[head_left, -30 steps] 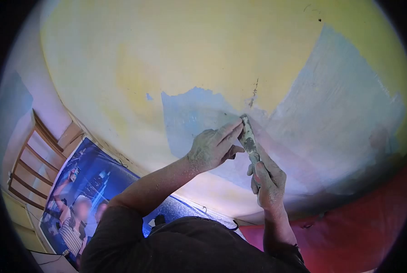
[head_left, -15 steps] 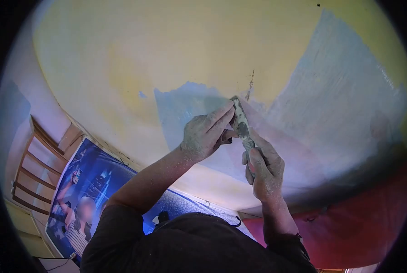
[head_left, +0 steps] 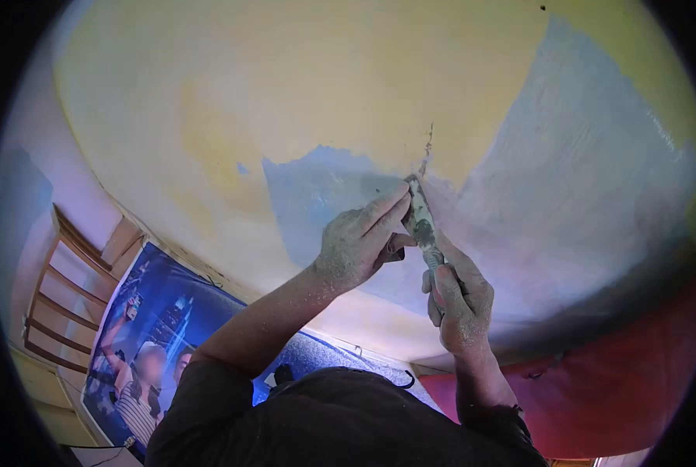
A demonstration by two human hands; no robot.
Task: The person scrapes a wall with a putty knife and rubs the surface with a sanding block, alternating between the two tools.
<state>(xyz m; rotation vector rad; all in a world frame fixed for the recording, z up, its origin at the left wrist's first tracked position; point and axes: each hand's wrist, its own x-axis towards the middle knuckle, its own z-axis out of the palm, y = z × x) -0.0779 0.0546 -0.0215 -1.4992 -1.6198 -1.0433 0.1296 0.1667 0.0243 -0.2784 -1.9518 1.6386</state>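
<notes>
My right hand (head_left: 463, 303) is wrapped around the handle of a putty knife (head_left: 420, 212), whose narrow blade points up and is smeared with grey and whitish filler. Against the left edge of that blade press the fingertips of my left hand (head_left: 360, 241), with its thumb lower down. A small dark piece (head_left: 395, 247) shows below the left thumb; I cannot make out what it is. Both hands are coated in pale dust. Just above the blade tip, a crack (head_left: 427, 149) runs up the yellow wall (head_left: 286, 86).
Grey-blue patches (head_left: 309, 194) cover parts of the wall, with a larger one (head_left: 574, 132) at right. A picture banner (head_left: 169, 311) and a wooden rack (head_left: 60, 303) stand at lower left. A red surface (head_left: 597, 389) lies at lower right.
Both hands and the putty knife have shifted slightly right and down together, showing more of the crack. The grip looks the same.
</notes>
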